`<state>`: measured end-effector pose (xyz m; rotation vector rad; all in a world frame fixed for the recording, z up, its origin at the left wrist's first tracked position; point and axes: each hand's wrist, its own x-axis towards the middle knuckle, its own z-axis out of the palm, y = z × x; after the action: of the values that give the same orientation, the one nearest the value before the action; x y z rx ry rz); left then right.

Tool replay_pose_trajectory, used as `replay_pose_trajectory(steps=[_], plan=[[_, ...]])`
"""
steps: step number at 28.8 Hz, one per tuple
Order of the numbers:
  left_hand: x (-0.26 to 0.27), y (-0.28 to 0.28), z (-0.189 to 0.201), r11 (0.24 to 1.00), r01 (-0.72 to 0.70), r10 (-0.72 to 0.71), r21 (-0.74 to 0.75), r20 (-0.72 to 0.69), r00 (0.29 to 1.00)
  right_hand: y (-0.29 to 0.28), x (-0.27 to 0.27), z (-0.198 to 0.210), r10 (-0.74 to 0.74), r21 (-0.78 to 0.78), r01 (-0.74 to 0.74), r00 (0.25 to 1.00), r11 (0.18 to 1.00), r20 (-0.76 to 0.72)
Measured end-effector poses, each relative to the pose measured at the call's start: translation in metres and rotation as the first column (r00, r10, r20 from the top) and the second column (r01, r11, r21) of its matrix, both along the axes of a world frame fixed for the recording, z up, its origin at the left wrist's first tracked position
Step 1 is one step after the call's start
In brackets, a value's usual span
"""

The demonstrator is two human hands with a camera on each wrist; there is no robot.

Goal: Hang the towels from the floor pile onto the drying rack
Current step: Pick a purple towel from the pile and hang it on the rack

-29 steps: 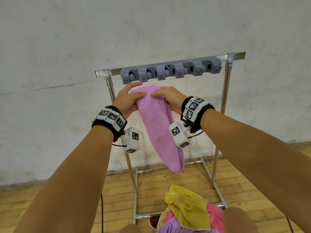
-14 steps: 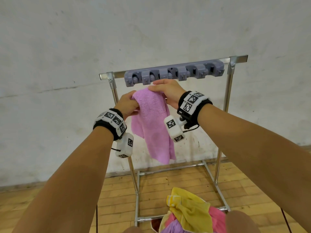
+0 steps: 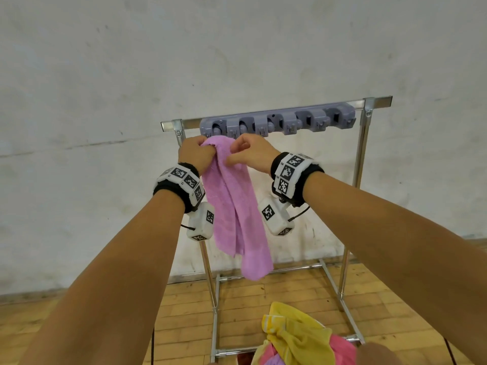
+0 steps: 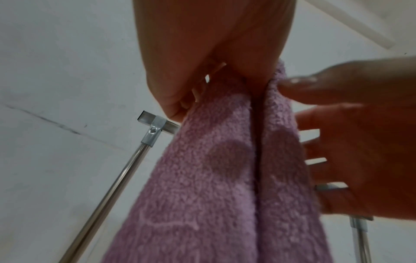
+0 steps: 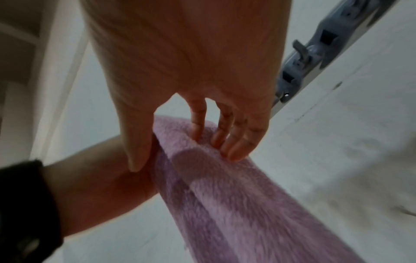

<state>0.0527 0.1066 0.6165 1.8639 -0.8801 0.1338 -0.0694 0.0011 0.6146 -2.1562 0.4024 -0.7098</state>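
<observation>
Terry cloth bunches under curled fingers (image 4: 178,99): the left hand (image 3: 196,154) clutches the top of the purple towel (image 3: 234,206), while the right hand (image 3: 250,154) pinches the fold beside it, just below the grey clip strip (image 3: 276,122) on the drying rack (image 3: 363,159). Should either grip loosen before a clip bites, the long hanging tail would likely drag the towel down onto the floor pile (image 3: 297,338).

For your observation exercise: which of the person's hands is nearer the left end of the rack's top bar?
Left. The left hand grips the purple towel just below that bar end; the right hand is farther along.
</observation>
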Motion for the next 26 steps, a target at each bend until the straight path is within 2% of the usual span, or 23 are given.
replay_pose_trajectory(steps=[2, 4, 7, 10, 14, 20, 22, 26], plan=[[0.004, -0.001, 0.006, 1.0, 0.001, -0.001, -0.01, 0.012, 1.0, 0.01, 0.008, 0.0, 0.078, -0.003, -0.079, 0.992, 0.997, -0.1], [0.01, -0.001, 0.011, 0.999, 0.018, -0.017, -0.028, 0.04, 0.999, 0.014, 0.02, -0.001, 0.027, -0.074, -0.036, 0.992, 0.997, -0.122], [0.022, -0.002, 0.017, 0.997, 0.017, -0.013, -0.073, 0.052, 0.999, 0.011, 0.039, 0.003, -0.12, -0.197, 0.108, 0.992, 0.974, -0.049], [0.036, -0.003, 0.025, 0.995, -0.033, 0.041, -0.094, 0.083, 0.996, 0.003, 0.056, 0.014, -0.185, -0.178, 0.186, 0.982, 0.966, 0.027], [0.059, -0.004, 0.035, 0.987, -0.117, 0.129, -0.111, 0.102, 0.986, -0.003, 0.074, 0.033, -0.216, -0.176, 0.237, 0.968, 0.955, 0.129], [0.077, -0.011, 0.034, 0.976, -0.128, 0.142, -0.175, 0.071, 0.987, -0.004, 0.095, 0.059, -0.211, -0.289, 0.267, 0.954, 0.919, 0.211], [0.08, -0.016, 0.029, 0.982, -0.093, 0.101, -0.165, 0.043, 0.994, -0.005, 0.102, 0.063, -0.206, -0.328, 0.262, 0.959, 0.908, 0.196], [0.085, -0.025, 0.019, 0.994, -0.03, 0.032, -0.103, 0.017, 0.999, -0.007, 0.117, 0.055, -0.194, -0.456, 0.177, 0.981, 0.872, 0.01]])
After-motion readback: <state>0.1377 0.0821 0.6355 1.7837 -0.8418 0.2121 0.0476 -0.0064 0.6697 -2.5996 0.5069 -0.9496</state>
